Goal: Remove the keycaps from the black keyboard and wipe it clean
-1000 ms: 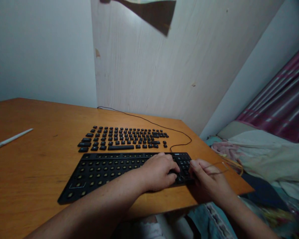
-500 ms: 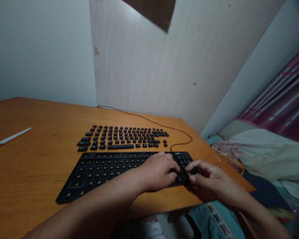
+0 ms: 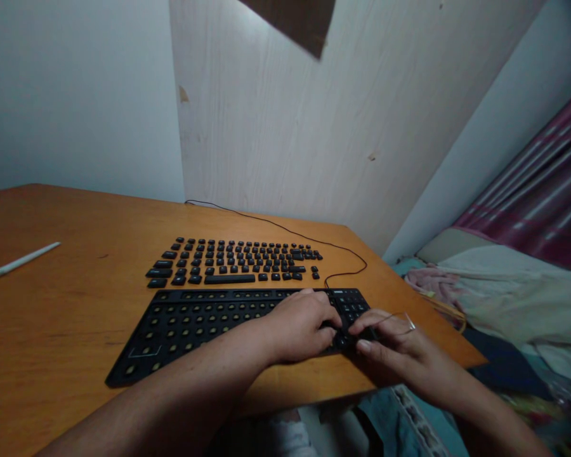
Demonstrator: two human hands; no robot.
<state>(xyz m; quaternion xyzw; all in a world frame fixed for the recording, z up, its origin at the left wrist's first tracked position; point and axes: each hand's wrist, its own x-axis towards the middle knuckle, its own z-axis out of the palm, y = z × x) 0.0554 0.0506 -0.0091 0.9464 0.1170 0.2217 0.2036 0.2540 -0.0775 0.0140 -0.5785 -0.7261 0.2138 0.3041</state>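
A black keyboard [image 3: 190,330] lies near the table's front edge, its left and middle sections stripped of caps so the pale switch posts show. Number-pad keys [image 3: 351,304] sit in place at its right end. My left hand [image 3: 302,327] rests on the keyboard, fingers bent, with index finger and thumb close together at the lower right keys. What lies under those fingertips is hidden. My right hand [image 3: 387,336] is closed at the keyboard's right end, fingertips low by the keys. A thin bent wire [image 3: 406,319] sticks out over its knuckles.
Loose black keycaps [image 3: 233,260] lie in rows behind the keyboard. Its cable [image 3: 285,228] curls across the wooden table [image 3: 90,266] towards the wall. A white stick-like object [image 3: 21,263] lies at the left. Bedding [image 3: 504,285] is beyond the table's right edge.
My right hand has shifted slightly left, and the thin wire over it has tilted with its end lower. My left hand has stayed in the same place.
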